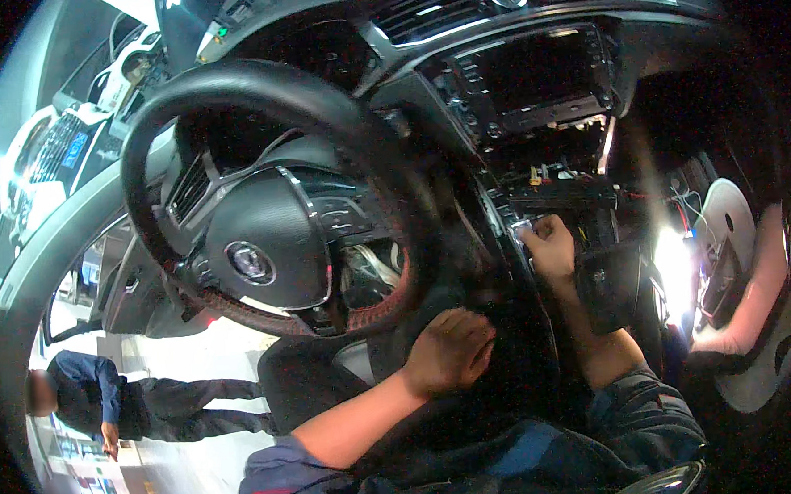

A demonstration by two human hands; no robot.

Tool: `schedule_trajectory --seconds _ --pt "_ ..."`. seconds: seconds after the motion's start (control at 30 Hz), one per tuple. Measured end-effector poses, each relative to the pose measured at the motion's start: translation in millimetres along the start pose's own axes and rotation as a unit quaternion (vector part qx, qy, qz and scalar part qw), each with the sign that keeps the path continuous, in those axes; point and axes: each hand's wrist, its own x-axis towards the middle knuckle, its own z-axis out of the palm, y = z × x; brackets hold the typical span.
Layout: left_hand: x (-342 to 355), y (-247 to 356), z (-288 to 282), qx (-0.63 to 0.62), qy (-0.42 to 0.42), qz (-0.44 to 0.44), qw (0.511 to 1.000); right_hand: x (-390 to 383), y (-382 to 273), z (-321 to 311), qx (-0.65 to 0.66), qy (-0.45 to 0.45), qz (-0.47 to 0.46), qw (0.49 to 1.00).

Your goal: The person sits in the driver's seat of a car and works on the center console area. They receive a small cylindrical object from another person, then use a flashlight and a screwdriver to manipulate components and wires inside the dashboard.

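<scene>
A person sits in a car behind a big black steering wheel (265,240). The right hand (552,246) reaches to the middle console (502,232). Its fingers are bent, and the tips are at a small shiny piece (521,226) on the side of the console nearer the wheel. You cannot tell if they pinch it or just touch it. The left hand (454,347) hangs over the lap, nearer the wheel. Its fingers curl in, but it is too dark to tell if something is inside.

Above the right hand, the dash is open below a dark screen (538,69), and a little yellow part (536,178) shows there. A black box (610,280) is just beside the right wrist. Farther right are a very bright light (674,273) and another person's bare arm (759,273). Outside, on the left, a person in dark clothes (158,403) stands on a pale floor (214,449).
</scene>
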Motion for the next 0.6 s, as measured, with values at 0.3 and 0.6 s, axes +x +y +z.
schedule_trajectory --seconds 0.3,0.6 --pt "-82.4 2.2 -15.6 -0.042 -0.033 -0.046 0.998 -12.8 -18.8 6.2 -0.170 0.063 -0.063 0.981" --pt "-98.7 -3.6 -13.0 -0.066 0.025 -0.035 0.997 1.1 14.1 3.6 -0.172 0.017 -0.047 0.984"
